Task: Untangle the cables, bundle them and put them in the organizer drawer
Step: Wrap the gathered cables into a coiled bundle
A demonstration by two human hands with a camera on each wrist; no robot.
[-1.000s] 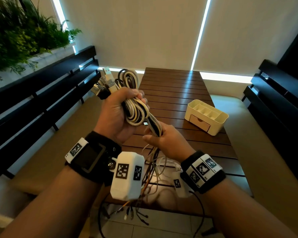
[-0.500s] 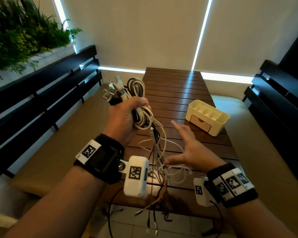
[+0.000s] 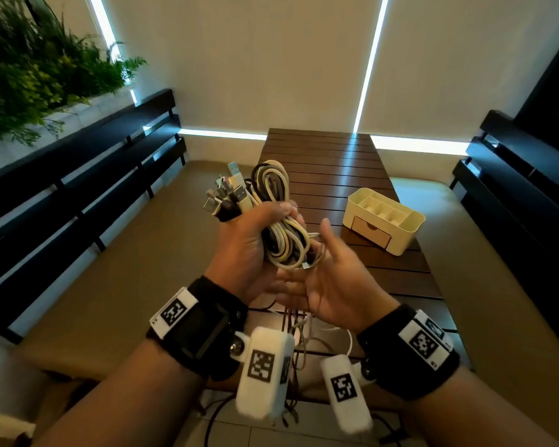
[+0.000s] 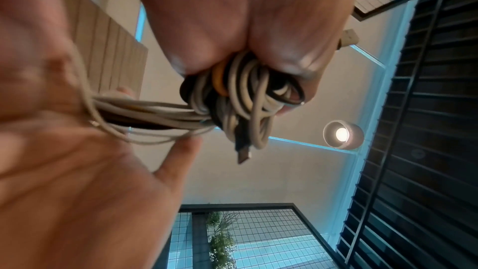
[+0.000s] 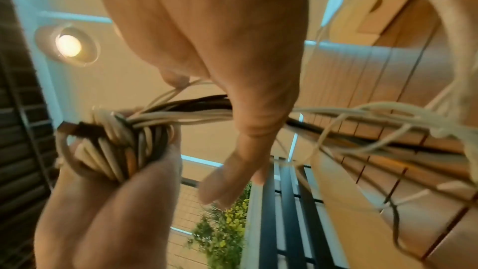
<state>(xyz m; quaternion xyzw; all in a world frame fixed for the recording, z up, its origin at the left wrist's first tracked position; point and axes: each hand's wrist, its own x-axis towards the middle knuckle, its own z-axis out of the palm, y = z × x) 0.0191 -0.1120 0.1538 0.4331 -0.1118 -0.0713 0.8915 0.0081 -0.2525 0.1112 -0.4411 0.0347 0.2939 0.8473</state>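
Now the right hand (image 3: 333, 285) has come back under the cables (image 3: 281, 233), palm up, fingers spread, left hand (image 3: 249, 250) still squeezing the bundle, box (image 3: 384, 225) unmoved.

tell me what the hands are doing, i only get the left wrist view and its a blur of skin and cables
Observer: The left hand grips the coiled cable bundle above the table.
Operator: and the right one
Observer: The right hand is palm up with straight fingers, loose cable ends draped across it.
Operator: is the drawer open
Observer: No, the organizer stands on the table to the right, its drawer shut.
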